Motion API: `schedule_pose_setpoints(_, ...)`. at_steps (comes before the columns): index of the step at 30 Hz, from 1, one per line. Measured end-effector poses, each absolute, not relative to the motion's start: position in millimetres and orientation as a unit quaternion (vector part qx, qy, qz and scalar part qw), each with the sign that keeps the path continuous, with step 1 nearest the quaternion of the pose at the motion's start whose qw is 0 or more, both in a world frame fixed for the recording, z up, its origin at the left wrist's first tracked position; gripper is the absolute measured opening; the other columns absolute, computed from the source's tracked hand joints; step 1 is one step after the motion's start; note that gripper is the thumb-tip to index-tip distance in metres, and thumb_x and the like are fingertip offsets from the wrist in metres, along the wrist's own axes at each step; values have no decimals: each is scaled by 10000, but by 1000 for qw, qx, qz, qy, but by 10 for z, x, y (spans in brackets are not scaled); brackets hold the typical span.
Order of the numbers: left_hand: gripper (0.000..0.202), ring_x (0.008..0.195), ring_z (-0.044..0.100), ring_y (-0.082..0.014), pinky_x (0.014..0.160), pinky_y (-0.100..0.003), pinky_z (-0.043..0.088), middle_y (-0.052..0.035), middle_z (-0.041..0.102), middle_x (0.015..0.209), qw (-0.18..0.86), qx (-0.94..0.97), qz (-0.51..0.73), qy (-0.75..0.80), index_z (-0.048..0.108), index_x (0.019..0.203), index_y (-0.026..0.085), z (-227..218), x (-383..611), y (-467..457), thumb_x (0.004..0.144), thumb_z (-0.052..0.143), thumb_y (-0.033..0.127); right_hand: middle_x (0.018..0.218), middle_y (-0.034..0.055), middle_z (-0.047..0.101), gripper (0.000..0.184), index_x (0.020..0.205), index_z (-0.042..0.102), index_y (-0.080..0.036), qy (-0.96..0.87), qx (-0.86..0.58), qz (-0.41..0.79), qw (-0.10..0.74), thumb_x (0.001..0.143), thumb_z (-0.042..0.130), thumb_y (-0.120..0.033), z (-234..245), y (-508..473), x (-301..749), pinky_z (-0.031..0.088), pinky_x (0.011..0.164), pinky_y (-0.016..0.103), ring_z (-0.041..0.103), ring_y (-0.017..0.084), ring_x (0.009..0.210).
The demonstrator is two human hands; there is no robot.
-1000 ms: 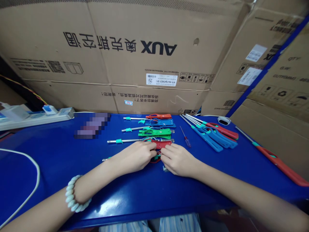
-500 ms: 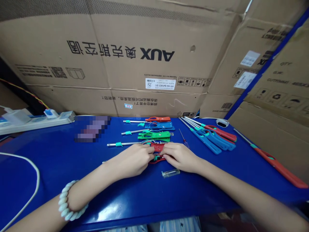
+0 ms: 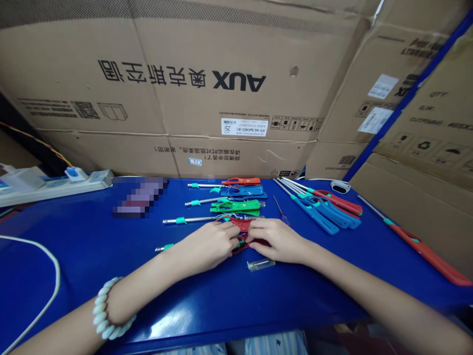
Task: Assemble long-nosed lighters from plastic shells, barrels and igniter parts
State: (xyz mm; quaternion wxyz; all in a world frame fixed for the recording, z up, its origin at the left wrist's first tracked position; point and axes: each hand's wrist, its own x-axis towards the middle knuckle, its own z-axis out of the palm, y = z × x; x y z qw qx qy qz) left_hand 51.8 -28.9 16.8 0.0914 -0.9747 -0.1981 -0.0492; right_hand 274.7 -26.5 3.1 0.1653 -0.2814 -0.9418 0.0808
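Note:
An opened red stick lighter (image 3: pixel 241 249) lies nearest me on the table, its wires and inner parts mostly covered by my fingers. My left hand (image 3: pixel 216 244) is closed over its left part, fingertips pinched at the casing. From the right, my right hand (image 3: pixel 277 240) presses curled fingers and thumb on the same lighter. The metal tip (image 3: pixel 159 249) shows beyond my left forearm. Just behind lies another opened red lighter (image 3: pixel 240 225), partly hidden by both hands. A clear fuel tank (image 3: pixel 260 265) rests in front of my right hand.
Opened green (image 3: pixel 236 207), blue (image 3: pixel 244 191) and orange-red (image 3: pixel 242 181) lighters lie behind. A screwdriver (image 3: pixel 282 214) is right of them. Several whole lighters (image 3: pixel 321 209) fan out farther right, near a lone red one (image 3: pixel 424 251). Cardboard (image 3: pixel 177 108) walls the back; a power strip (image 3: pixel 92 181) sits left.
My left hand has shifted slightly right and its forearm lower, uncovering more of the near lighter's metal tip. My right fingers have moved slightly at the casing. The other lighters stay put.

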Motion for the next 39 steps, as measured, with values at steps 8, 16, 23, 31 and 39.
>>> schedule_pose_setpoints(8, 131, 872, 605, -218, 724, -308, 472, -52, 649, 912, 70, -978, -36, -192, 634, 918, 162, 191, 478, -227, 798, 673, 196, 840, 47, 627, 94, 861, 616, -171, -906, -370, 54, 199, 854, 549, -105, -29, -235, 2697, 441, 699, 248, 588, 170, 783)
schedule_pose_setpoints(16, 109, 902, 601, -206, 750, -297, 470, -44, 633, 944, 44, -976, -34, -209, 626, 919, 167, 208, 431, -175, 810, 639, 173, 732, -17, 579, 76, 769, 572, -172, -929, -313, 156, 118, 826, 621, -171, 208, -289, 2776, 368, 579, 204, 526, 109, 629)
schedule_pose_setpoints(23, 102, 841, 599, -179, 736, -275, 462, -37, 626, 907, 4, -965, -67, -255, 632, 882, 166, 195, 455, -159, 884, 559, 238, 829, 6, 605, 177, 820, 604, -184, -955, -258, 143, 23, 750, 731, -284, 248, -347, 2810, 389, 677, 242, 575, 163, 786)
schedule_pose_setpoints(31, 159, 813, 587, -166, 688, -255, 457, -40, 639, 903, -20, -932, -166, -321, 632, 942, 175, 62, 578, -155, 904, 479, 152, 816, 8, 600, 36, 804, 597, -173, -952, -270, 143, 29, 787, 627, -184, 255, -331, 2799, 394, 674, 234, 565, 149, 751)
schedule_pose_setpoints(39, 142, 822, 589, -183, 720, -286, 459, -34, 641, 874, -24, -903, -222, -366, 630, 878, 179, 87, 470, -47, 884, 491, 152, 793, 8, 601, 24, 788, 594, -160, -932, -308, 181, 60, 801, 575, -166, 336, -280, 2901, 391, 641, 221, 550, 128, 698)
